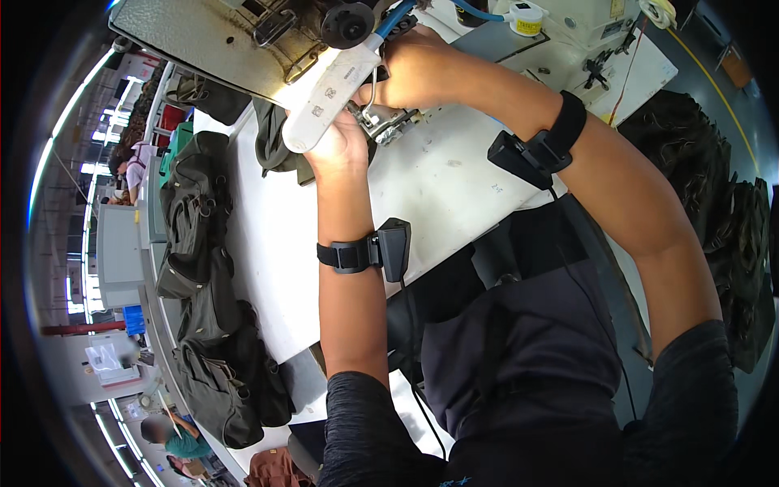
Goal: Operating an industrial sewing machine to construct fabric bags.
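Both my hands are at the head of a sewing machine, close to its metal presser foot parts. My left hand reaches in beneath a white lamp arm, which covers its fingers. A piece of dark olive fabric lies on the white table beside that hand and partly under it. My right hand is bent in from the right behind the needle area. Its fingers are mostly hidden by the lamp arm and machine parts, so what it grips does not show.
Dark olive bags are heaped along the left side. More dark bags pile up at the right. A small white-and-yellow container stands at the back. Two people, one in a green shirt, are far off at left.
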